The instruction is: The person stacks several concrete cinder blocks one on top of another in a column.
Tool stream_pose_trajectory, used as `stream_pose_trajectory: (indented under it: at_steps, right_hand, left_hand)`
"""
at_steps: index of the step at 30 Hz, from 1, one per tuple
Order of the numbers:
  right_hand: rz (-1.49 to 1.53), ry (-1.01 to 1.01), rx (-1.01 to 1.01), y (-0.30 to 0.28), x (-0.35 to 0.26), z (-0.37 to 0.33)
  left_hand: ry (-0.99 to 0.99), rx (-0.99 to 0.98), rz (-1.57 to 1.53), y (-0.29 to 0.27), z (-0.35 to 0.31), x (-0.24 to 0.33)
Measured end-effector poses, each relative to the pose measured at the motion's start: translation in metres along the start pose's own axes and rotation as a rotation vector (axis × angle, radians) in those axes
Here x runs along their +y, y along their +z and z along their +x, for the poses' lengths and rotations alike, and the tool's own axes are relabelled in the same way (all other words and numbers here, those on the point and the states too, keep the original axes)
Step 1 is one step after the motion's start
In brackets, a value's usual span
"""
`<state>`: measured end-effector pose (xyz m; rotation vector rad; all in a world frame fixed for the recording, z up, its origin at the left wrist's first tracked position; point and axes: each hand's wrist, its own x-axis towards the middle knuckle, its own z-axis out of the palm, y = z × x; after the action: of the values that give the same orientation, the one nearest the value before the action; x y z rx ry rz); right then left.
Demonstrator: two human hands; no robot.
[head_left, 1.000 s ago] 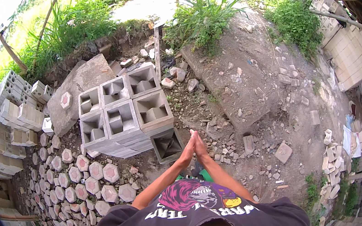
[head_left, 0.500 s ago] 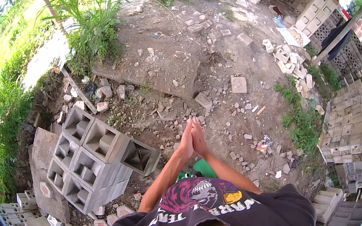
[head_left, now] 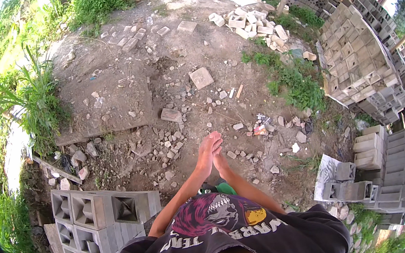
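My left hand (head_left: 205,158) and my right hand (head_left: 221,162) meet palm against palm in front of my body. Their fingers are stretched out and point away from me. Nothing shows between the palms, though the inner surfaces are hidden. Below them is bare, stony ground, with a bit of green clothing (head_left: 226,189) visible between my forearms. A stack of grey hollow concrete blocks (head_left: 90,213) stands to the left of my left forearm, apart from both hands.
Ahead lie a loose square block (head_left: 201,78) and a broken block piece (head_left: 171,115). A pale rubble heap (head_left: 254,27) sits at the far right. Tall block stacks (head_left: 355,56) line the right side, with more grey blocks (head_left: 369,150) nearer. Grass (head_left: 36,106) grows on the left.
My view has turned to the right: the grey block stack has shifted left and lower, and more of the right-hand blocks show. My hands stay pressed together.
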<state>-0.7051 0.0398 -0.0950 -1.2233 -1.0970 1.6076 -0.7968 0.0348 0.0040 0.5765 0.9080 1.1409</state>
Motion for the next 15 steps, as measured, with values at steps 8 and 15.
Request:
stream_pose_trajectory:
  at_steps: [8, 15]
  right_hand:
    - [0.193, 0.068, 0.308, -0.142, -0.017, 0.004]
    - [0.176, 0.21, 0.837, -0.227, -0.016, -0.053]
  left_hand:
    - [-0.115, -0.131, 0.169, 0.095, 0.054, -0.064]
    - [-0.291, -0.27, 0.444, 0.171, 0.089, -0.122]
